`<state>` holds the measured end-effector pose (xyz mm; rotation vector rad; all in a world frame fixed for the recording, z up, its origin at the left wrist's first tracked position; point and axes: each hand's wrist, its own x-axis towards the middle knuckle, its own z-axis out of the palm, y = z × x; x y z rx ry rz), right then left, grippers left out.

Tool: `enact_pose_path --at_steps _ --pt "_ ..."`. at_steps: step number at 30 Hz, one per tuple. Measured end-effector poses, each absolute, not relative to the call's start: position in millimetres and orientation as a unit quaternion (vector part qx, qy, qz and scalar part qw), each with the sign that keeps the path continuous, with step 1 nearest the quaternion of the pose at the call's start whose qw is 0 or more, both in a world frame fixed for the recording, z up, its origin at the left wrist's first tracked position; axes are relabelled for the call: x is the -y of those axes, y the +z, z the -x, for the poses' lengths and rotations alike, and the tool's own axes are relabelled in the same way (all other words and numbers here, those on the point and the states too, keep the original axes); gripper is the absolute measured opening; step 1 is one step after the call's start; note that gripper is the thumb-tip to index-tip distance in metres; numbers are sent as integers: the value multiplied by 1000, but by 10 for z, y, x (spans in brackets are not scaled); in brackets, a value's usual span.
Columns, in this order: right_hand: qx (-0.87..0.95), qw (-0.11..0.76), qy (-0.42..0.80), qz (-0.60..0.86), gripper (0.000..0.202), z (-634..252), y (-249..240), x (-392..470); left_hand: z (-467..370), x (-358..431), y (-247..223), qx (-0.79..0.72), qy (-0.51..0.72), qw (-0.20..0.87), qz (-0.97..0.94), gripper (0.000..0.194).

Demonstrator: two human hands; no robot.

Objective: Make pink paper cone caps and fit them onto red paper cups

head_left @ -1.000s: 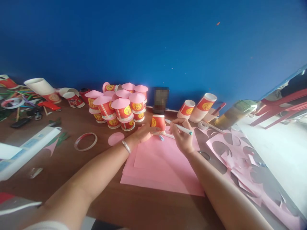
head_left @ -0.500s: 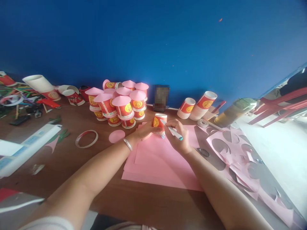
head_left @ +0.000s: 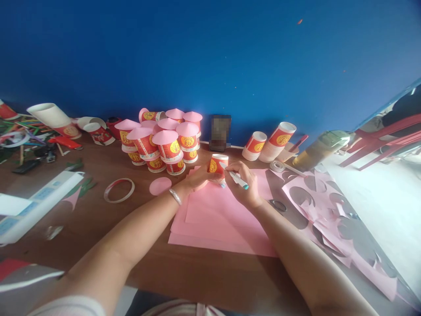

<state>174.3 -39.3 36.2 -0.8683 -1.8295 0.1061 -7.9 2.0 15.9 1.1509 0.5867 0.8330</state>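
So the left hand has a red paper cup with a white rim and yellow emblem gripped low on its left side, though the fingers round the back are hidden, so no clue how they sit. Cup's upright, above the far part of some stacked pink paper sheets; its bottom is too covered up to say if it touches them. Right hand is pinching a white marker with a teal end, tip right at the cup's front; can't tell if it's actually making contact. A little bluish thing pokes out under the cup, mostly blocked. The black upright object behind is pixelated mush. Near the right wrist there's a dark loop, could be a scissors handle, can't swear to it. White power strip and red plastic chair both get chopped by the frame edges.
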Motion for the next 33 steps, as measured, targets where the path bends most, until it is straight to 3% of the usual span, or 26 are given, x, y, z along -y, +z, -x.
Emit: enact_pose_path --at_steps 3,19,29,33 --pt "761 534 38 367 5 -1760 359 382 85 -29 149 -264 376 722 -518 41" --pt "724 548 52 416 6 -1794 413 366 93 -33 153 -242 391 748 -479 48" --pt "705 571 135 399 12 -1896 445 365 103 -18 159 -243 398 744 -479 35" --pt "761 502 -15 409 18 -2020 511 169 100 -45 123 -245 412 749 -457 34"
